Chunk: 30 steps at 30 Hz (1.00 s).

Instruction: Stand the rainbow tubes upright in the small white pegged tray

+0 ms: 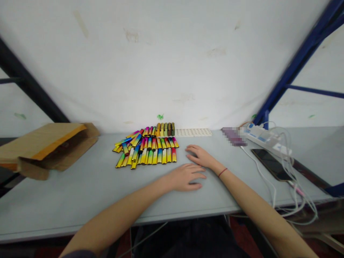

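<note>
left of frame centre, the sticks [149, 144] seem light, stiff, slippery; pinch mid-length. left hand [185, 177] and right hand [201, 156] lie loosely spread, visibly holding nothing.

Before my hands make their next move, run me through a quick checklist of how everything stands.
1. Left hand free: ok, flat on the table, nothing visibly held.
2. Right hand free: ok, resting there too, nothing visibly held.
3. Lying sticks neatly lined up: not ok, several at the left overlap at angles.
4. White tray within view: ok, its right part shows, upright sticks at its left end.
5. Black phone away from both hands: ok, well off to the right.
6. Bag contents: cannot tell, its inside is too shadowed.
</note>
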Each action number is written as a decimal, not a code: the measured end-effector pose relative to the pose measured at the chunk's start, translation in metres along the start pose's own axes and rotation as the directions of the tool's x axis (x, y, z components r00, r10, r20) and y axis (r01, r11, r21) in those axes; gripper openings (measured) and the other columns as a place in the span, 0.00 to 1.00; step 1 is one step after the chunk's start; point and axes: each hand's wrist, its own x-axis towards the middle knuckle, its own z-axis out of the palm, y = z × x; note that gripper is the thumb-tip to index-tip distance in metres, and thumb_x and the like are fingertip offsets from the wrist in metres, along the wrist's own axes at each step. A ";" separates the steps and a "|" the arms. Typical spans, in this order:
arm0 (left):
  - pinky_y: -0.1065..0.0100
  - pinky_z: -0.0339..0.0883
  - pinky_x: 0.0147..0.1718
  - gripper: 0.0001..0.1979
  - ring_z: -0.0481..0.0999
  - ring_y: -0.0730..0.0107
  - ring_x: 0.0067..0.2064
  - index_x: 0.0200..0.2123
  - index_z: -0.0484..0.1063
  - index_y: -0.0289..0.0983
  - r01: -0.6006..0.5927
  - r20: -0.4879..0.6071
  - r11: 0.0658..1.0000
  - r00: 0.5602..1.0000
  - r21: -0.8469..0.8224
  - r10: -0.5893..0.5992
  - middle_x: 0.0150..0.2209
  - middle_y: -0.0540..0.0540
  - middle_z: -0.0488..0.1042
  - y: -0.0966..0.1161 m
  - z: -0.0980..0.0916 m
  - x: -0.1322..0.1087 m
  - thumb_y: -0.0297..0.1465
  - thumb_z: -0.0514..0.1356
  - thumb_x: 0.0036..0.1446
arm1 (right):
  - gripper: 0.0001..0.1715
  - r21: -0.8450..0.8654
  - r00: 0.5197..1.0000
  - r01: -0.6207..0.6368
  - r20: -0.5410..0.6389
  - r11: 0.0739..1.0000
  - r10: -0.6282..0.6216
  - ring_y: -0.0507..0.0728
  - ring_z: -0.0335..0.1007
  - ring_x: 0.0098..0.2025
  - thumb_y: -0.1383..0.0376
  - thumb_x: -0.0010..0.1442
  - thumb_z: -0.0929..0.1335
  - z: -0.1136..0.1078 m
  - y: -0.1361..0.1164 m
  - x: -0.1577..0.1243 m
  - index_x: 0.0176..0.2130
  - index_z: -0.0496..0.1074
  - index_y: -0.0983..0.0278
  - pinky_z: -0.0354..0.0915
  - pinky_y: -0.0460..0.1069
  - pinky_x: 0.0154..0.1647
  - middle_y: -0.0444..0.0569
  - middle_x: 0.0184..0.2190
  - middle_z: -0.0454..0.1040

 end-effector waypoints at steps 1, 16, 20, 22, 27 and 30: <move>0.55 0.58 0.68 0.20 0.68 0.58 0.67 0.58 0.75 0.38 -0.001 0.000 1.000 1.000 -0.003 0.001 0.65 0.38 0.72 0.000 0.000 0.000 0.41 0.57 0.68 | 0.19 0.001 1.000 0.003 0.000 1.000 -0.003 0.63 0.72 0.60 0.63 0.69 0.67 0.000 0.000 0.000 0.56 0.74 0.68 0.66 0.62 0.64 0.63 0.57 0.75; 0.55 0.58 0.68 0.20 0.70 0.57 0.66 0.57 0.76 0.40 0.001 -0.030 0.999 1.000 -0.041 -0.002 0.64 0.39 0.72 -0.001 0.000 -0.001 0.41 0.57 0.67 | 0.20 0.024 1.000 -0.002 0.004 1.000 0.002 0.65 0.72 0.60 0.60 0.69 0.66 0.004 0.004 0.000 0.56 0.74 0.65 0.65 0.64 0.65 0.61 0.58 0.75; 0.55 0.58 0.68 0.20 0.69 0.57 0.66 0.57 0.75 0.40 0.007 -0.020 0.999 1.000 -0.040 -0.008 0.64 0.39 0.72 -0.001 0.000 0.000 0.41 0.57 0.67 | 0.19 0.015 1.000 0.012 -0.019 1.000 -0.012 0.65 0.71 0.61 0.59 0.68 0.66 0.005 0.008 0.000 0.55 0.75 0.64 0.66 0.63 0.64 0.59 0.57 0.76; 0.56 0.58 0.68 0.20 0.69 0.57 0.66 0.57 0.75 0.40 0.007 -0.021 0.999 1.000 -0.037 -0.008 0.64 0.39 0.72 -0.001 -0.001 0.000 0.41 0.57 0.68 | 0.17 -0.033 0.998 -0.005 -0.057 0.999 0.003 0.66 0.70 0.62 0.59 0.67 0.67 0.001 0.019 0.001 0.51 0.77 0.62 0.64 0.64 0.66 0.57 0.54 0.78; 0.55 0.57 0.68 0.20 0.69 0.57 0.67 0.57 0.75 0.39 0.002 -0.011 1.000 1.000 -0.018 -0.002 0.64 0.38 0.72 0.003 -0.002 -0.001 0.42 0.55 0.69 | 0.22 -0.224 0.946 -0.292 -0.213 0.930 0.246 0.68 0.70 0.62 0.61 0.66 0.65 -0.026 0.069 0.008 0.56 0.75 0.65 0.63 0.65 0.66 0.61 0.57 0.76; 0.55 0.57 0.68 0.20 0.69 0.57 0.67 0.57 0.75 0.39 0.001 -0.006 1.000 1.000 -0.013 -0.001 0.64 0.39 0.72 0.005 -0.004 -0.001 0.41 0.56 0.69 | 0.30 -0.336 0.910 -0.414 -0.148 0.846 0.386 0.70 0.63 0.68 0.57 0.66 0.66 -0.043 0.083 0.012 0.62 0.70 0.68 0.61 0.64 0.68 0.63 0.64 0.70</move>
